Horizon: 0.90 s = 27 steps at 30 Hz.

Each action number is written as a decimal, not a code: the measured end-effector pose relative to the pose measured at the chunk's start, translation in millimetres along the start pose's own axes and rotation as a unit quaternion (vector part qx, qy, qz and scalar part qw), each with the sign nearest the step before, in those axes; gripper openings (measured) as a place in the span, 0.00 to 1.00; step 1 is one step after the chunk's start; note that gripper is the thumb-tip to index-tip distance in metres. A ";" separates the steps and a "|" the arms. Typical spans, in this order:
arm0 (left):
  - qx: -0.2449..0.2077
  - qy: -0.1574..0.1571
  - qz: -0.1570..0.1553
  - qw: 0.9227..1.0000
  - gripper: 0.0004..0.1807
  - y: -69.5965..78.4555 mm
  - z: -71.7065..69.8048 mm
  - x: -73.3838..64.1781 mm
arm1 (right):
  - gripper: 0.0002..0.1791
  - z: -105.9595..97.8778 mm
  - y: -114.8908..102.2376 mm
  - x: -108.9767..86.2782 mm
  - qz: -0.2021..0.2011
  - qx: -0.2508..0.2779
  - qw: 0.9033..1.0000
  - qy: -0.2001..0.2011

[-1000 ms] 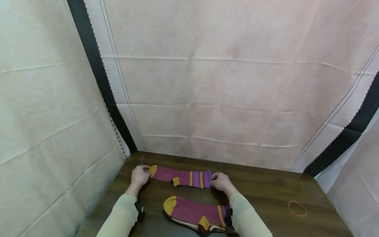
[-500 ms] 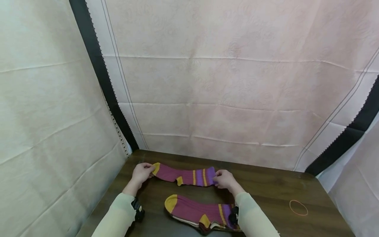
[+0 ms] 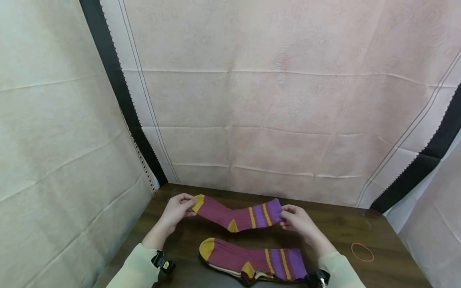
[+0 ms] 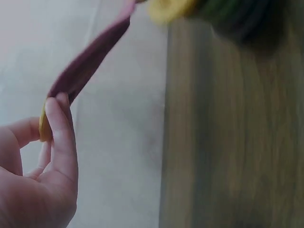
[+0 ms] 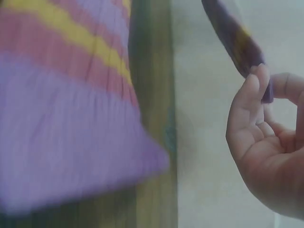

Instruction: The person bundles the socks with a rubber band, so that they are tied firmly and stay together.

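Observation:
A maroon sock [image 3: 223, 214] with yellow toe and heel and purple-and-yellow striped cuff is stretched between both hands, raised off the table. My left hand [image 3: 176, 211] pinches its yellow toe between thumb and fingers. At the other end, my right hand [image 3: 299, 222] pinches the purple cuff edge. Nearer to me lies a stack of socks [image 3: 245, 256], with a matching maroon sock on top and other colours showing beneath. In the left wrist view the left hand [image 4: 47, 166] grips the toe; in the right wrist view the right hand [image 5: 266, 137] grips the cuff.
The socks lie on a dark brown wooden table [image 3: 324, 248]. A thin orange rubber band [image 3: 362, 252] rests on its right side. Pale fabric walls [image 3: 252, 120] stand behind the table and at both sides.
Both hands have lifted the pinched sock off the table and brought it nearer and to the right. The stack and the rubber band have stayed put.

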<state>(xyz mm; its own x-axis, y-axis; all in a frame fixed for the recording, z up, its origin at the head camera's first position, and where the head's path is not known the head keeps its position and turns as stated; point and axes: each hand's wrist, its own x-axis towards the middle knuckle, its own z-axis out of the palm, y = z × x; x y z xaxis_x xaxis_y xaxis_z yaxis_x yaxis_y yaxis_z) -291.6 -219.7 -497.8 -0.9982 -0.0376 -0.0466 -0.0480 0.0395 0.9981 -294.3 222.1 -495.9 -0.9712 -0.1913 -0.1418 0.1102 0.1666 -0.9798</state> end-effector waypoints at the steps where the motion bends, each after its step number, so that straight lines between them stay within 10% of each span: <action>1: -0.006 -0.012 -0.003 1.000 0.11 1.7 2.2 -3.9 | 0.18 -7.1 -0.2 -7.1 0.004 0.000 1.000 -0.005; 15: 0.010 -0.165 -0.008 0.986 0.13 1.4 20.4 -43.8 | 0.12 -56.2 17.7 -74.1 0.024 -0.021 0.994 -0.102; 27: 0.010 -0.211 -0.034 0.977 0.10 0.6 21.8 -62.8 | 0.09 -66.8 29.2 -90.6 0.034 -0.014 0.987 -0.158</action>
<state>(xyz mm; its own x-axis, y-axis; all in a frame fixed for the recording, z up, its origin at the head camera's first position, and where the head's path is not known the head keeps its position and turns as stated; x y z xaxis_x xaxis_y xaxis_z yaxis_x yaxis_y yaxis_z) -229.8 -195.5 -495.1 -0.9183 0.3741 -0.1298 -0.1113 0.0710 0.9913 -217.2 308.9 -502.2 -0.8470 -0.4698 -0.2487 0.1631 0.2156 -0.9628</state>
